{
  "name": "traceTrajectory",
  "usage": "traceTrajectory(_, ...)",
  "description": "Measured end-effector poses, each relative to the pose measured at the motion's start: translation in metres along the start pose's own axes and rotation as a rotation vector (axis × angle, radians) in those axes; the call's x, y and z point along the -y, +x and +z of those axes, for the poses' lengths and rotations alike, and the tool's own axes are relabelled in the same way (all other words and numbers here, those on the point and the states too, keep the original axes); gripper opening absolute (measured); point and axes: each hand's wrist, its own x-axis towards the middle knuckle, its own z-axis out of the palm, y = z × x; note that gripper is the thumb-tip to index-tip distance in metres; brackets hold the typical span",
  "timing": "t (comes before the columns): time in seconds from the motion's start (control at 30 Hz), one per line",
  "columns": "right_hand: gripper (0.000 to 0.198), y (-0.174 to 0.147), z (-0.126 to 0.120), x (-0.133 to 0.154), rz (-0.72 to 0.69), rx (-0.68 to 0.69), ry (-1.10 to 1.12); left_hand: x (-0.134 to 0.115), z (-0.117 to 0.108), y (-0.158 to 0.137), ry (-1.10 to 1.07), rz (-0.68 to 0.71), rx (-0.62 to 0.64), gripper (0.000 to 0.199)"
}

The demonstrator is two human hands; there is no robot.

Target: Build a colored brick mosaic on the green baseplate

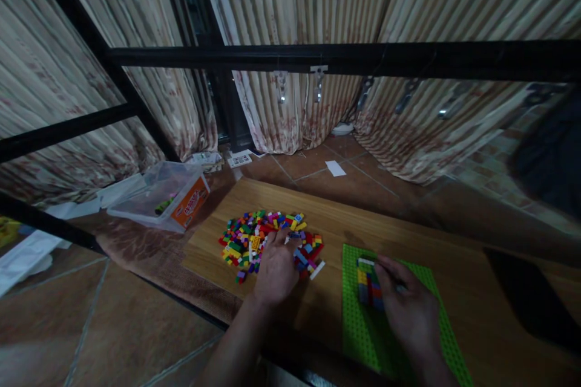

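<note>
My left hand [278,269] reaches into a pile of small coloured toy bricks [245,239] on the wooden table. Its fingers are apart among the bricks, and no brick shows clearly in their grasp. My right hand [411,305] is closed at the right side of a small block of joined toy bricks [370,287], with yellow, red, blue, orange and white parts. This block is over the green studded baseplate [351,314]; whether it is attached there I cannot tell. Part of its right side is hidden by my fingers.
A clear plastic box [149,193] with an orange label stands left of the wooden table [327,211]. A dark flat object [531,290] lies at the right. Black metal bars [254,57] with hanging clips cross in front of striped curtains [290,6]. Papers lie on the tiled floor.
</note>
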Motion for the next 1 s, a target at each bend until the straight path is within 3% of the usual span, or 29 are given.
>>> traceTrajectory(0.23, 0.034, 0.001, 0.001, 0.001, -0.044, -0.022, 0.062, 0.007, 0.001, 0.006, 0.041, 0.067, -0.024, 0.038)
traceTrajectory(0.4, 0.032, 0.000, -0.002, 0.005, -0.051, -0.029, 0.128, 0.008, -0.001, 0.009, -0.056, 0.107, -0.080, 0.029)
traceTrajectory(0.7, 0.027, -0.011, 0.000, 0.019, -0.208, 0.300, 0.321, -0.049, 0.031, 0.000, -0.271, 0.273, 0.061, 0.028)
traceTrajectory(0.87, 0.025, -0.006, -0.016, 0.005, -0.173, 0.324, 0.339, -0.074, 0.049, 0.000, -0.347, 0.279, 0.064, 0.027)
traceTrajectory(1.0, 0.028, 0.008, -0.035, -0.014, -0.112, 0.180, 0.233, -0.083, 0.056, 0.005, -0.471, 0.176, 0.048, 0.035)
